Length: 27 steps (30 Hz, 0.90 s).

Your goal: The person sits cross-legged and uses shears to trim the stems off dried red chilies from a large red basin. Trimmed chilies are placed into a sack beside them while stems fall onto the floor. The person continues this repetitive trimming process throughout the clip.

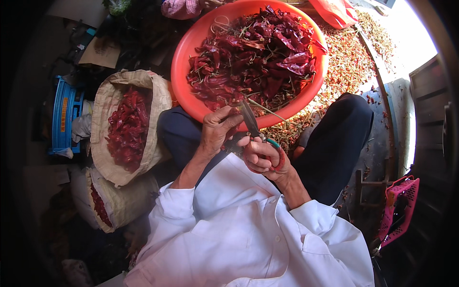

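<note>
My right hand grips a pair of scissors by handles wrapped in red and green. The dark blades point up toward my left hand, and their tips are beside its fingertips. Pinched in that hand is a dried red chili, mostly covered by the fingers. Both hands are over the near rim of a large orange-red plastic basin. Dried red chilies with pale stems are heaped in the basin, and one long stem crosses its near edge behind the scissors.
On the left, an open woven sack holds red chilies; a second sack lies below it. Beyond them is a blue plastic crate. Cut stems cover the floor at right. A pink basket is at lower right.
</note>
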{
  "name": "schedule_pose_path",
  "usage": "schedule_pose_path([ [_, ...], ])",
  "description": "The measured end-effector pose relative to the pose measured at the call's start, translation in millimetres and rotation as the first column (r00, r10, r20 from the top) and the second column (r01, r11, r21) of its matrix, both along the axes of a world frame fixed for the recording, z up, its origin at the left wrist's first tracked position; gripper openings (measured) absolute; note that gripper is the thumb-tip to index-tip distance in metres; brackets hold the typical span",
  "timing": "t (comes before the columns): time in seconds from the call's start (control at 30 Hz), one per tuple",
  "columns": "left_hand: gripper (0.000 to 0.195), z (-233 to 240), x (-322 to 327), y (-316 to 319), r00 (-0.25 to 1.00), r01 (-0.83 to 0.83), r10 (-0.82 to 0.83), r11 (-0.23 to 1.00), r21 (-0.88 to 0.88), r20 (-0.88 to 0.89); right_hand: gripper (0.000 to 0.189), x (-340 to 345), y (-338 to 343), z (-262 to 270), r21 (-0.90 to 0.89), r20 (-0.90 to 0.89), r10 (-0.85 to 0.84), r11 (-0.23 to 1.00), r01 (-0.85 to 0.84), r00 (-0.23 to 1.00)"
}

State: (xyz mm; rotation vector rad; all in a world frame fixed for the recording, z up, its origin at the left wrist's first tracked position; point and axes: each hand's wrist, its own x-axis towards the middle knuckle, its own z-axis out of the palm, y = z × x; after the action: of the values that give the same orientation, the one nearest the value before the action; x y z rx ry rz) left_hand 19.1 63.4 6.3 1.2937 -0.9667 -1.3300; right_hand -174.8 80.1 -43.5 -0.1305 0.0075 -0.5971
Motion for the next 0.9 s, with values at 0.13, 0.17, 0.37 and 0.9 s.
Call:
schedule_pose_path([
  [0.13,0.019,-8,-13,7,0.981,-0.052,0.055,0.998,0.020,-0.188,0.033,8,4,-4,0.005,0.053,-0.018,1.000,0.018,0.998],
  [0.17,0.018,-10,-18,7,0.974,-0.082,0.087,0.996,0.033,-0.209,0.033,9,5,-4,0.027,0.051,-0.037,0.999,0.036,0.998],
  [0.37,0.013,-13,-47,7,0.894,-0.160,0.189,0.982,0.103,-0.406,0.036,11,6,6,0.109,0.143,-0.125,0.988,0.110,0.982],
  [0.9,0.047,101,226,40,0.312,-0.342,0.421,0.886,-0.313,0.852,0.038,-32,-33,-3,0.163,-0.537,-0.578,0.644,0.748,0.615],
])
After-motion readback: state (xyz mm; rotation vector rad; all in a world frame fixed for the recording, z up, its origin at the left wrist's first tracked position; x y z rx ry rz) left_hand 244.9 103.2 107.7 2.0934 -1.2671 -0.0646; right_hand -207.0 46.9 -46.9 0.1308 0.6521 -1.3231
